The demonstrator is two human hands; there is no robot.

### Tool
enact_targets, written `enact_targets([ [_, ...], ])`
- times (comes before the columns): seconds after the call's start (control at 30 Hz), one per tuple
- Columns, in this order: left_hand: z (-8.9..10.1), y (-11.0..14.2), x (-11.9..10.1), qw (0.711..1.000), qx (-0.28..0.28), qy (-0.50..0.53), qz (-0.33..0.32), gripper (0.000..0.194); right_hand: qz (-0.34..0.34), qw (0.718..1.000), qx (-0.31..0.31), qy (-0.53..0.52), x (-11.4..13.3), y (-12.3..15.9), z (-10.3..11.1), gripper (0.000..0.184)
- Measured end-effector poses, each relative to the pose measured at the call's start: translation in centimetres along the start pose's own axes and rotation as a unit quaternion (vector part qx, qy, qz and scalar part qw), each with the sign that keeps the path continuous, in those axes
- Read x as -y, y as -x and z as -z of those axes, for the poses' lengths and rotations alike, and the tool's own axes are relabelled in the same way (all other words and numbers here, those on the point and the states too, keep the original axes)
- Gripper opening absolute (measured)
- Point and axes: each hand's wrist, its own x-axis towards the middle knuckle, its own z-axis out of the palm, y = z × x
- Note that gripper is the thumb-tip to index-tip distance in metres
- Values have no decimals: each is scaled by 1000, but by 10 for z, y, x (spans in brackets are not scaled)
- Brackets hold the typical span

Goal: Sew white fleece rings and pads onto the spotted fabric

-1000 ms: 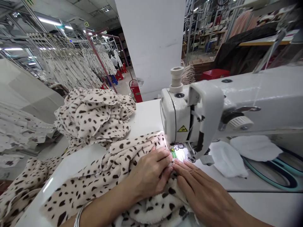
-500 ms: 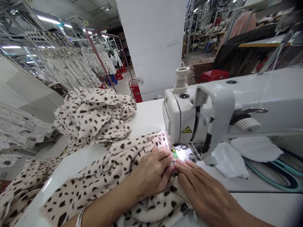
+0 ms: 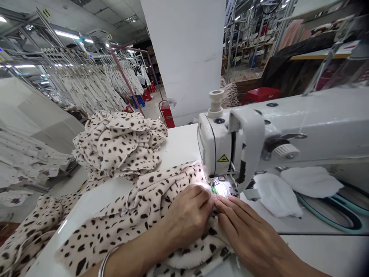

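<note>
Spotted cream fabric (image 3: pixel 135 207) lies bunched under 2 hands, its long axis running from the lower left up toward the needle of the white sewing machine (image 3: pixel 230 154), just ahead of the grip. Left hand (image 3: pixel 188 217) curls, fingertips pinching a fold; right hand (image 3: pixel 248 231) lies flatter, fingers spread on the cloth. Spotted heap (image 3: pixel 118 142) sits beyond the left hand, white pads (image 3: pixel 276 196) beyond the right.
</note>
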Motion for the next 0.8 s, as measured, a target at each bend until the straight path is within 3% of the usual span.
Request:
enact_targets([
  [0.1, 2, 1, 0, 999, 12, 32, 9, 22, 7, 1000, 15, -27, -9, -3, 7, 30],
  [0.2, 3, 1, 1, 998, 28, 51, 31, 22, -14, 996, 72, -45, -30, -4, 18, 32],
  [0.33, 2, 0, 0, 997, 40, 57, 45, 23, -64, 989, 100, 86, -64, 7, 40, 36],
  [0.53, 0, 2, -2, 997, 20, 62, 38, 22, -42, 978, 121, 167, -100, 13, 71, 27],
  [0.67, 0, 4, -4, 997, 14, 65, 46, 24, -29, 976, 136, 169, -113, -2, 52, 19],
  [0.8, 0, 5, -4, 996, 23, 59, 56, 25, -41, 978, 146, 141, -119, -12, 24, 24],
])
